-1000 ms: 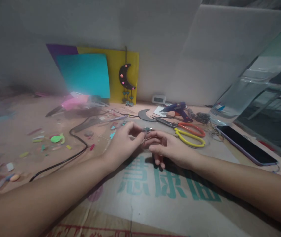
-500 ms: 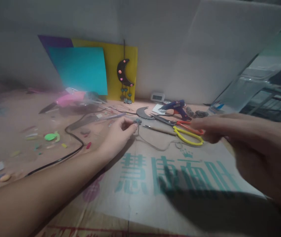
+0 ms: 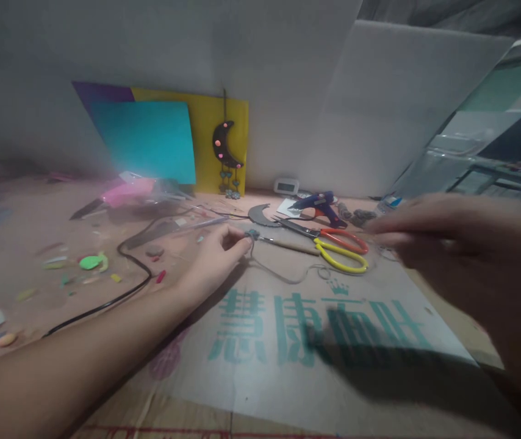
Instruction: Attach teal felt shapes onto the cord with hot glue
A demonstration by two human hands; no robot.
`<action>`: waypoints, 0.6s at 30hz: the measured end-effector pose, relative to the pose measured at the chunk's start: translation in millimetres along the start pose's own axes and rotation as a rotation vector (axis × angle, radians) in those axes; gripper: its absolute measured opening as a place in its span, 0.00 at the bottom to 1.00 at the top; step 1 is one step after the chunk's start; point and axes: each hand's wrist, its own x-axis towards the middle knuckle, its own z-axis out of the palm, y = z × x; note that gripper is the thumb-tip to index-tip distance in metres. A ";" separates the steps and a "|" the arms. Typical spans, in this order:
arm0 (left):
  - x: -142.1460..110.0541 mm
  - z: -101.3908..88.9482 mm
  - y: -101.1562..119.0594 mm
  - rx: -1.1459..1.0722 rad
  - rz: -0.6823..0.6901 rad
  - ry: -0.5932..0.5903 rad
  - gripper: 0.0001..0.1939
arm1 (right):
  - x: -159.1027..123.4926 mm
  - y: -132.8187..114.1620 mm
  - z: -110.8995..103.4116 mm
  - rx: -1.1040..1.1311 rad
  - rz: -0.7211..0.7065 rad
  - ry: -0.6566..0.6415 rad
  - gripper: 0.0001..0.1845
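My left hand [image 3: 226, 256] rests on the table with thumb and forefinger pinched on a small grey-blue flower-shaped piece [image 3: 252, 234]. A thin grey cord [image 3: 283, 279] runs from that piece and curls to the right. Just right of my fingertips lies a wooden-handled tool with a metal tip [image 3: 292, 246]. My right hand [image 3: 452, 262] is raised at the right, blurred, its fingers drawn together; whatever is between them cannot be made out. Scissors [image 3: 340, 256] with one orange and one yellow handle lie between the hands. A grey crescent [image 3: 263, 215] lies behind the left fingertips.
A dark crescent ornament [image 3: 224, 146] hangs before a yellow board [image 3: 237, 116] with a turquoise sheet [image 3: 146, 140]. A blue glue gun [image 3: 319, 207] and small white display [image 3: 287, 186] stand behind. A black cable [image 3: 123, 292] and clay scraps [image 3: 91, 262] lie left.
My hands were together around the piece; the right has moved away to the right and up, uncovering the cord and wooden-handled tool. The left stays pinched on the piece.
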 end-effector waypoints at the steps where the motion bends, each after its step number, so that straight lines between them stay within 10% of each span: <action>1: -1.2 0.1 2.5 0.008 0.001 -0.005 0.07 | 4.4 -0.1 7.6 -0.059 -0.120 -0.043 0.07; 4: -4.2 -0.1 9.3 0.044 0.024 -0.024 0.07 | 13.0 -1.1 42.2 0.040 -0.231 -0.164 0.17; 11: -12.5 0.0 14.3 0.128 0.105 -0.002 0.05 | 6.7 -5.3 107.2 0.893 0.486 -0.491 0.21; 18: -20.7 0.4 19.2 0.301 0.265 0.025 0.05 | 4.3 -16.4 126.7 1.253 0.620 -0.581 0.25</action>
